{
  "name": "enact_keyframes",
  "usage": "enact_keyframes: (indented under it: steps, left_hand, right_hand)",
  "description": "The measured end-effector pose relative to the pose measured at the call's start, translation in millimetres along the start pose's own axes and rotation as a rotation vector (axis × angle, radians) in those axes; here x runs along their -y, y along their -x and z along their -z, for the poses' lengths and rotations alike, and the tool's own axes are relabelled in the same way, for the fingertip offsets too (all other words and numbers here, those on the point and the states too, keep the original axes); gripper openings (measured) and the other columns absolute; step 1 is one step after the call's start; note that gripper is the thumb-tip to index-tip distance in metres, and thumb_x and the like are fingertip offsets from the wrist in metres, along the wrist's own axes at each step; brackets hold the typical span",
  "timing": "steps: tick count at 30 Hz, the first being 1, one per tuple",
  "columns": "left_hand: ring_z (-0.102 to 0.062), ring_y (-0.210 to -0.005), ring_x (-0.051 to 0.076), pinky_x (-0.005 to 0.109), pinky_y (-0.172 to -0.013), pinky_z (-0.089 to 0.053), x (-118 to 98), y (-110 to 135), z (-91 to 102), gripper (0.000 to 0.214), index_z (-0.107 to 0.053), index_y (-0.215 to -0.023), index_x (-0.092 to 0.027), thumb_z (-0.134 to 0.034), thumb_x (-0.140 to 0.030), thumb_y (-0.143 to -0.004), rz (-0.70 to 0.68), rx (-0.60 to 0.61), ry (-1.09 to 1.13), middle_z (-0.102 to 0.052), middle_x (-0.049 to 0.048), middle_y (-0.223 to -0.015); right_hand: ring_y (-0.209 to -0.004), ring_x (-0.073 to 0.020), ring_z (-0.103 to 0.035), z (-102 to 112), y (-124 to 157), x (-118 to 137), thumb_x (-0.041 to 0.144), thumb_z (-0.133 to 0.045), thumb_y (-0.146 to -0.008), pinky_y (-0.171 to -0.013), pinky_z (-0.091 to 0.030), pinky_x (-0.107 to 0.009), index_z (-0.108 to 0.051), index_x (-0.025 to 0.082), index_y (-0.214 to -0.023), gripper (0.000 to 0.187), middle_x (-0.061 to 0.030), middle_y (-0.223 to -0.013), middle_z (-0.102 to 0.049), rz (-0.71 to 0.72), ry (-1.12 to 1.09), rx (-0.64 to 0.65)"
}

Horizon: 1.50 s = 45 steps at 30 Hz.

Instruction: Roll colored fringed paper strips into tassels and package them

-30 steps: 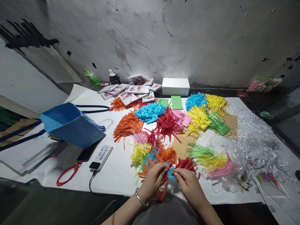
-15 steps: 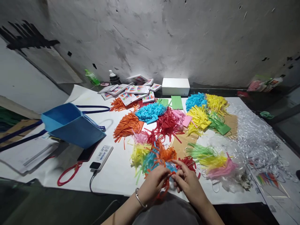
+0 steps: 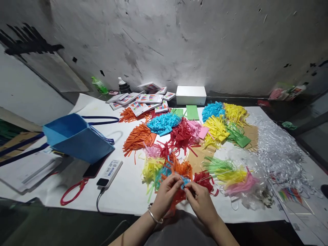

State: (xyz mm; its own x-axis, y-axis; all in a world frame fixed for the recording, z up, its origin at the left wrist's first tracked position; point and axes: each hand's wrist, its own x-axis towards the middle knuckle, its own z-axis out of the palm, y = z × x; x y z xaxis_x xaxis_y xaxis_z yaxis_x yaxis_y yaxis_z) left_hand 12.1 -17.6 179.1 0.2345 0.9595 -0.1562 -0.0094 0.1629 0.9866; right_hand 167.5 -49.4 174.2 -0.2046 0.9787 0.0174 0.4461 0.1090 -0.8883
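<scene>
Orange paper tassel (image 3: 180, 196) is being pinched by the left hand (image 3: 166, 191) above the table's (image 3: 133, 194) near edge. Right hand (image 3: 201, 198) is being held alongside, fingertips together; whether anything is being gripped there can't be told. Probably light, limp, easily torn; best gripped at the gathered part, not loose strands. Far side is being crowded by blue strips (image 3: 185, 180) and red tassels (image 3: 203, 181): tangle risk.

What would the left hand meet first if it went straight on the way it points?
Most likely the blue strips just ahead of the left hand, though whether they lie level with it or lower is unclear.
</scene>
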Motion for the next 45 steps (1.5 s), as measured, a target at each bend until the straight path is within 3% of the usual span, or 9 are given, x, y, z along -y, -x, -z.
enact_keyframes:
  steps: [6, 12, 14, 16, 18, 22, 26, 35, 45]
  left_hand:
    - [-0.052, -0.056, 0.009, 0.021, -0.055, -0.044, -3.9, -26.9, 34.5, 0.033, -0.054, -0.073, -0.018, -0.068, -0.048, -0.073, 0.08, -0.332, 0.455, -0.059, -0.0019, -0.069]
    - [-0.058, -0.061, 0.01, 0.022, -0.063, -0.049, -9.2, -47.0, 101.7, 0.026, -0.051, -0.075, -0.019, -0.072, -0.033, -0.071, -0.045, -0.692, 0.6, -0.061, -0.0041, -0.065]
    - [-0.057, -0.059, 0.009, 0.022, -0.062, -0.048, -6.8, -46.6, 108.0, 0.024, -0.05, -0.075, -0.019, -0.07, -0.031, -0.073, -0.069, -0.78, 0.612, -0.062, -0.0041, -0.065]
    - [-0.057, -0.059, 0.01, 0.021, -0.061, -0.047, -1.8, -43.0, 98.2, 0.024, -0.051, -0.075, -0.018, -0.069, -0.034, -0.074, -0.073, -0.765, 0.56, -0.062, -0.0032, -0.065]
    - [-0.057, -0.06, 0.011, 0.022, -0.062, -0.047, 5.1, -37.0, 73.2, 0.027, -0.053, -0.075, -0.017, -0.066, -0.041, -0.077, -0.052, -0.63, 0.437, -0.062, -0.0014, -0.068]
    - [-0.057, -0.068, 0.014, 0.026, -0.067, -0.047, 21.4, -24.1, 11.1, 0.028, -0.056, -0.079, -0.018, -0.057, -0.045, -0.084, -0.011, -0.26, 0.213, -0.061, 0.0009, -0.075]
    - [-0.052, -0.072, 0.013, 0.025, -0.068, -0.045, 38.4, -17.0, -11.4, 0.025, -0.056, -0.08, -0.018, -0.055, -0.042, -0.086, -0.094, -0.174, 0.097, -0.055, -0.0001, -0.078]
    - [-0.058, -0.062, 0.011, 0.024, -0.056, -0.046, 66.3, -9.2, -3.3, 0.039, -0.054, -0.095, -0.017, -0.069, -0.046, -0.073, 0.137, 0.033, 0.178, -0.06, 0.0042, -0.092]
    - [-0.05, -0.042, 0.007, 0.018, -0.038, -0.033, 77.8, -18.5, -17.7, 0.044, -0.049, -0.084, -0.016, -0.076, -0.045, -0.064, 0.361, 0.15, 0.365, -0.049, -0.0074, -0.058]
  right_hand:
    - [-0.082, -0.0153, -0.061, 6.1, -10.4, -75.7, 0.015, -0.042, -0.091, -0.087, -0.032, -0.031, -0.062, 0.022, -0.087, 0.021, -0.001, -0.084, -0.068, 0.02, 0.657, 0.065]
    - [-0.078, -0.0229, -0.06, 133.6, 10.3, -148.8, 0.012, -0.042, -0.085, -0.08, -0.033, -0.04, -0.065, 0.019, -0.072, 0.028, -0.0085, -0.074, -0.066, -0.236, 0.918, -0.073]
    - [-0.081, -0.0287, -0.059, 175.3, 17.6, -156.4, 0.009, -0.038, -0.083, -0.078, -0.034, -0.046, -0.068, 0.016, -0.079, 0.031, -0.0155, -0.08, -0.064, -0.357, 1.017, -0.201]
    - [-0.091, -0.0321, -0.057, 188.3, 16.0, -150.8, 0.008, -0.039, -0.081, -0.079, -0.036, -0.049, -0.07, 0.016, -0.087, 0.033, -0.0192, -0.093, -0.063, -0.466, 1.12, -0.409]
    - [-0.102, -0.0308, -0.055, 165.4, 4.4, -130.1, 0.009, -0.044, -0.079, -0.085, -0.039, -0.047, -0.069, 0.017, -0.097, 0.033, -0.0178, -0.109, -0.061, -0.284, 1.023, -0.393]
    - [-0.111, -0.0227, -0.054, 56.0, -26.5, -62.5, 0.023, -0.045, -0.09, -0.096, -0.042, -0.039, -0.059, 0.023, -0.119, 0.032, -0.0092, -0.117, -0.062, 0.226, 0.408, -0.068]
    - [-0.086, -0.018, -0.06, -20.6, -34.4, -21.2, 0.029, -0.045, -0.094, -0.078, -0.048, -0.029, -0.067, 0.021, -0.097, 0.024, -0.0062, -0.091, -0.065, 0.176, 0.014, -0.055]
    - [-0.071, -0.0167, -0.057, -20.5, -39.0, -37.1, 0.046, -0.06, -0.083, -0.069, -0.046, -0.026, -0.068, 0.018, -0.073, 0.031, -0.0014, -0.071, -0.062, -0.215, -0.459, -0.203]
    - [-0.066, -0.0154, -0.056, -29.9, -41.9, -40.7, 0.052, -0.064, -0.077, -0.061, -0.046, -0.025, -0.067, 0.016, -0.07, 0.036, -0.0001, -0.068, -0.061, -0.316, -0.55, -0.244]
